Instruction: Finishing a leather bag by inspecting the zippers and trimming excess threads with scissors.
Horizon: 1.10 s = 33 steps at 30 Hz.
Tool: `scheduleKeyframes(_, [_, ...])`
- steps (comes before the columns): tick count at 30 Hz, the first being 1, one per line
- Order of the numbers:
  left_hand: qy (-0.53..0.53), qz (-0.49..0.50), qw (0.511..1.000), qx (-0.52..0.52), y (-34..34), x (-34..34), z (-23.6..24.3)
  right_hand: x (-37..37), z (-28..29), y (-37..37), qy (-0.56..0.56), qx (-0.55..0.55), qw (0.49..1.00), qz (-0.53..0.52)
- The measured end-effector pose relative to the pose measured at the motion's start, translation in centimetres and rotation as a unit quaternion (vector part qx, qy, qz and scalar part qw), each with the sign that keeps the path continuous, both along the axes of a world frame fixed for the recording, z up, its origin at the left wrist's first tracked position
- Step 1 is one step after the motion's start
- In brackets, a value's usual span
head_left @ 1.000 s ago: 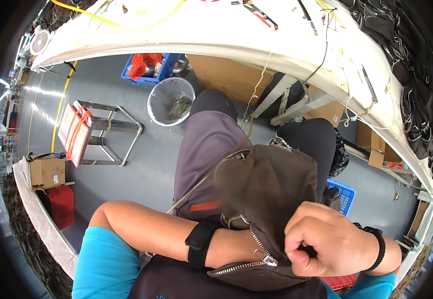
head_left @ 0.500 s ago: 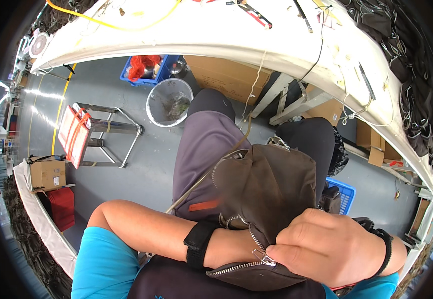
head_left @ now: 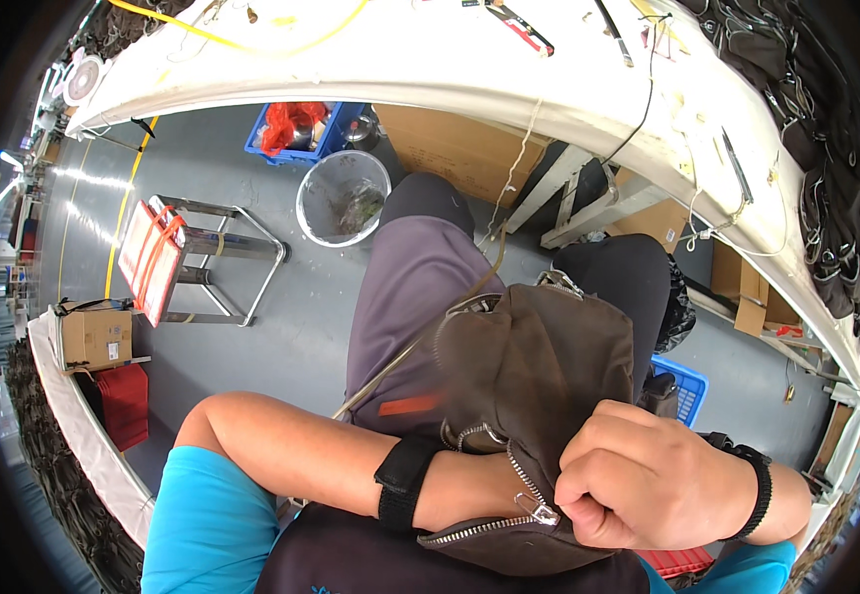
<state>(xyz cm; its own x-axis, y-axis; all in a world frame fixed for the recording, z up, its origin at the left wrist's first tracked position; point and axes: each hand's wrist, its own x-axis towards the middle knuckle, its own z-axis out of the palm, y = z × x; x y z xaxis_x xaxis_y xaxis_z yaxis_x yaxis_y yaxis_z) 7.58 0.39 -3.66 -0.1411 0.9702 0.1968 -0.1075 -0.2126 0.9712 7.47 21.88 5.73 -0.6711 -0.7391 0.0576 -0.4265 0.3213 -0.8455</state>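
Note:
A dark brown fabric bag lies across my lap, its silver zipper open along the lower flap. My left forearm, with a black wrist strap, reaches into that opening, so my left hand is hidden inside. The closed fingers of my right hand grip the bag's fabric at the right side of the opening, just beside the zipper pull. A beige cord crosses my left thigh behind the bag.
A white bench with tools, cords and dark piled items spans the top. Below it are a blue crate, a clear bin and cardboard. A metal stool stands left. Another blue crate lies right, behind my knee.
My right hand's thumb reached to the zipper pull half a second ago and is curled back beside it now. The bag and my left arm have shifted only slightly.

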Motion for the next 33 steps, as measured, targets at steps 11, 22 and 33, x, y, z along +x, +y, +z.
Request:
scheduleKeyframes(11, [0.013, -0.021, 1.000, 0.010, 0.6, -0.6, 0.3, 0.8, -0.5, 0.6, -0.075, -0.063, 0.994, -0.046])
scheduleKeyframes(22, [-0.010, -0.043, 0.998, -0.051, 2.0, -0.5, 0.4, 1.2, -0.6, 2.2, -0.195, -0.107, 0.970, -0.099])
scheduleKeyframes(33, [0.012, -0.034, 0.999, -0.040, 2.4, -0.5, -0.1, -0.7, -0.3, 0.9, 0.143, 0.075, 0.952, -0.259])
